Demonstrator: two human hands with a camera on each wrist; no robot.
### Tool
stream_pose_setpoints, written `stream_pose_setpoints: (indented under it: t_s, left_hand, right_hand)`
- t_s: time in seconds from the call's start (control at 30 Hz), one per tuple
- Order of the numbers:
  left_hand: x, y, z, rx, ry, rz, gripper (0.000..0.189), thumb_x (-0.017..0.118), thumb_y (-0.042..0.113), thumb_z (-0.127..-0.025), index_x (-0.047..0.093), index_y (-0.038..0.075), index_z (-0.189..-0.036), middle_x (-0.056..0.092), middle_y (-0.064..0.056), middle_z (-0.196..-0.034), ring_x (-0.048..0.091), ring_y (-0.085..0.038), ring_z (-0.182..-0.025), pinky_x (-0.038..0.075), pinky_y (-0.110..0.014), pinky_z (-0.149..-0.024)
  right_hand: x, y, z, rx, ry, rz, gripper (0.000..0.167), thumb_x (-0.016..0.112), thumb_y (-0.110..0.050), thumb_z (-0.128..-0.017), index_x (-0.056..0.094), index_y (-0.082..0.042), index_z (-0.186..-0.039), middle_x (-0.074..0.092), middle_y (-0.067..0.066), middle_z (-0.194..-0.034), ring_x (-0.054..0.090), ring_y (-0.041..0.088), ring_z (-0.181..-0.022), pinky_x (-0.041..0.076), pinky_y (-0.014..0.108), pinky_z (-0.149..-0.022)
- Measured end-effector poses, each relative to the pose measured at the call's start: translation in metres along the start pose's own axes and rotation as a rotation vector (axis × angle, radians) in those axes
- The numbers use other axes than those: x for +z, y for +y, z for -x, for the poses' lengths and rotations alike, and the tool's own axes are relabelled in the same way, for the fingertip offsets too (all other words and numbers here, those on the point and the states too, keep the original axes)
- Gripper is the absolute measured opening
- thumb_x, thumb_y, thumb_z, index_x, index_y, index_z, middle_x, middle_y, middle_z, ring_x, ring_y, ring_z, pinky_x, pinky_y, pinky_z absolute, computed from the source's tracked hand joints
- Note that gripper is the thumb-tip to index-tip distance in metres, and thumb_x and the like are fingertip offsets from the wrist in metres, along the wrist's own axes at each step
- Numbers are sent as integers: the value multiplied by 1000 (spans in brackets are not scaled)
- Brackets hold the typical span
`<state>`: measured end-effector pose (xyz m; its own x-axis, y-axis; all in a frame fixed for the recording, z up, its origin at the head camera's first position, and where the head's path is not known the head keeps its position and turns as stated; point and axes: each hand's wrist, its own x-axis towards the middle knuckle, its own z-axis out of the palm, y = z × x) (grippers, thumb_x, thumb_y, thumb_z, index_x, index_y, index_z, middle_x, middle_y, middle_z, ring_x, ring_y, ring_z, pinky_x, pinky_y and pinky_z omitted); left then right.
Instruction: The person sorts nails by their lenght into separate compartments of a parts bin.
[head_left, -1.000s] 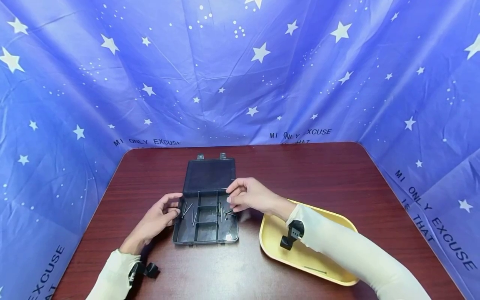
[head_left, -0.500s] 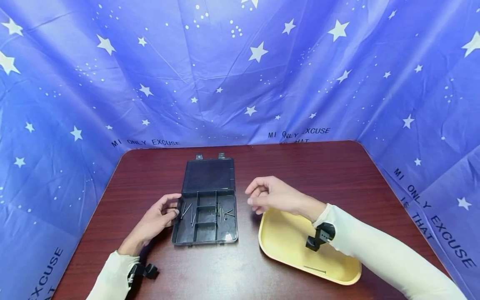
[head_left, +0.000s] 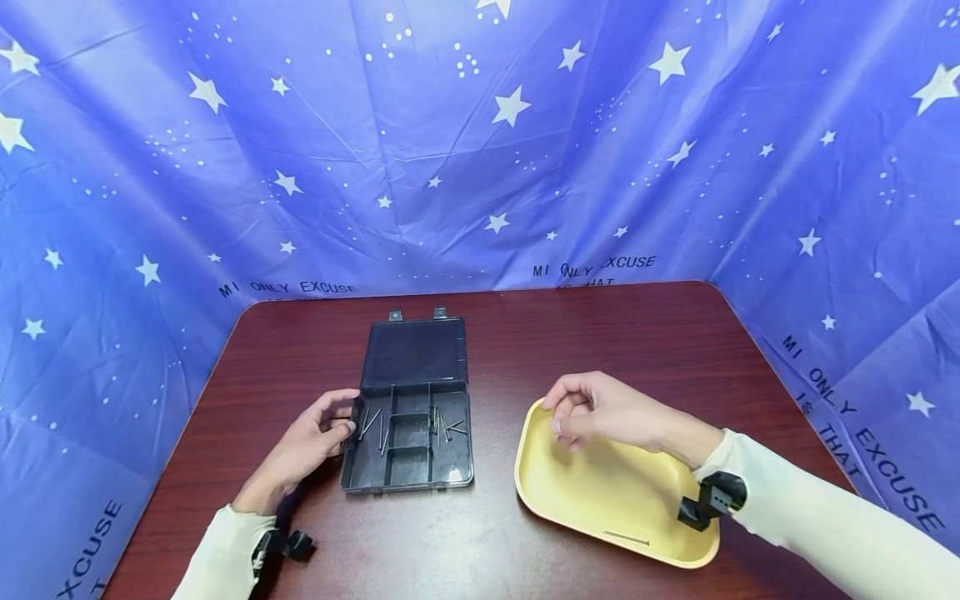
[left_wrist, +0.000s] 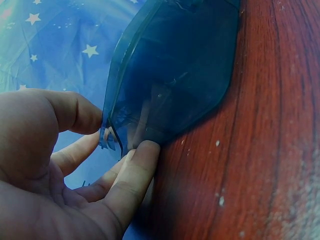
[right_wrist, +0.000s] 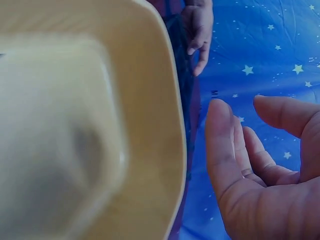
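An open dark plastic compartment box [head_left: 410,467] lies left of the table's middle, its lid [head_left: 416,352] folded back. My left hand [head_left: 303,446] grips the box's left edge; in the left wrist view its thumb and fingers pinch the translucent wall [left_wrist: 175,85]. Several thin metal pins like nails [head_left: 371,425] lie in the left compartment, and several more metal pins [head_left: 442,423] in the right one. My right hand [head_left: 615,412] hovers over the far part of the yellow tray [head_left: 562,479], fingers loosely curled, holding nothing. One long nail-like pin [head_left: 627,538] lies along the tray's near side.
The dark red wooden table [head_left: 480,558] shows bare wood between box and tray. A blue cloth with white stars [head_left: 480,150] hangs behind and at both sides of it. The middle compartments of the box hold nothing visible.
My right hand has moved from the box's right side rightward to above the yellow tray. My left hand stays at the box's left edge.
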<state>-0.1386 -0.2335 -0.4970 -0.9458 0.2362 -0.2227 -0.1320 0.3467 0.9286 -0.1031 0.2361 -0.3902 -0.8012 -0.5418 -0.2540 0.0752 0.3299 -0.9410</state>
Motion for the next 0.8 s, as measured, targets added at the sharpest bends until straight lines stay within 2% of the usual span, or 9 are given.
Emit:
stream_pose_setpoints:
  t_s: [0.17, 0.3, 0.53, 0.7, 0.8]
  left_hand:
    - [0, 1, 1, 9, -9, 13, 54, 61, 5, -103, 45, 11, -155, 53, -26, -140, 61, -13, -97, 56, -27, -70]
    - [0, 1, 2, 15, -14, 25, 56, 62, 6, -104, 44, 10, -156, 52, -26, -140, 61, -12, -97, 56, -27, -70]
    - [1, 3, 3, 13, -16, 45, 56, 61, 4, -104, 43, 10, -157, 52, -27, -140, 60, -11, -96, 55, -26, -69]
    - [1, 3, 3, 12, -15, 43, 56, 61, 4, -104, 42, 10, -157, 51, -26, -141, 60, -12, -97, 56, -27, -71]
    - [1, 3, 3, 13, -12, 37, 56, 61, 5, -104, 43, 10, -157, 51, -26, -140, 60, -12, -96, 56, -27, -70]
  right_hand:
    - [-4, 16, 17, 21, -32, 19, 31, 75, -6, -95, 60, 9, -117, 70, 10, -90, 73, 23, -77, 64, 40, -71]
    - [-5, 31, 30, 31, -73, 13, 37, 75, -7, -95, 57, 14, -120, 71, 9, -91, 72, 20, -79, 64, 39, -72]
    - [-7, 59, 50, 43, -163, -56, 39, 73, 2, -91, 54, 20, -120, 71, 8, -94, 71, 12, -78, 62, 29, -70]
    - [-7, 76, 63, 119, -230, -127, 42, 74, 8, -84, 57, 16, -122, 68, 16, -100, 70, 13, -78, 63, 32, -69]
    - [-5, 85, 67, 114, -243, -76, 42, 75, 9, -79, 61, 12, -118, 67, 17, -100, 68, 11, -74, 62, 27, -67]
